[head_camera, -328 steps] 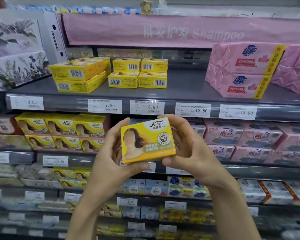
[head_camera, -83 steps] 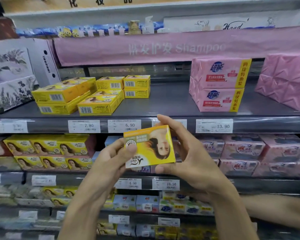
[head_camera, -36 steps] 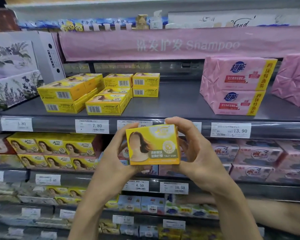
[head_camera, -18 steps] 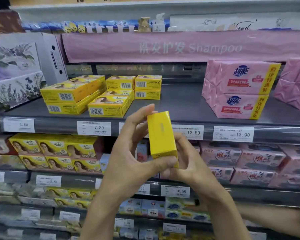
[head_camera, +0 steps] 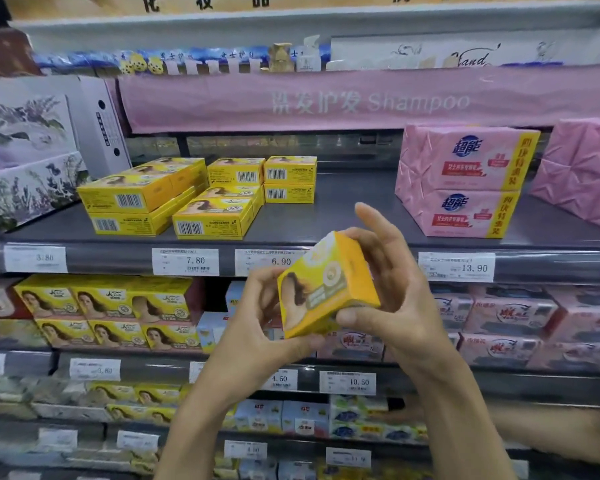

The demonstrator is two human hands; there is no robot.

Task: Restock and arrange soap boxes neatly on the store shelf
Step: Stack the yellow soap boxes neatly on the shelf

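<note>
A yellow soap box [head_camera: 323,285] with a woman's picture is tilted in front of the shelf edge, held between both hands. My left hand [head_camera: 260,327] grips its lower left corner with thumb beneath. My right hand [head_camera: 392,292] holds its right side, thumb on the lower edge, fingers spread behind. On the grey upper shelf [head_camera: 343,216] lie stacks of yellow soap boxes [head_camera: 194,195], flat with barcodes facing out. More yellow boxes [head_camera: 111,310] stand face-out on the shelf below.
Pink soap packs [head_camera: 465,181] stack on the upper shelf's right. Floral boxes [head_camera: 25,157] sit at its left. Bare shelf lies between yellow stacks and pink packs. Price tags [head_camera: 186,262] line the shelf edge. Another person's arm [head_camera: 551,434] reaches in at lower right.
The box turned from edge-on back to showing its picture face, tilted. Both hands shifted right and slightly lower; my right hand's fingers opened out behind the box.
</note>
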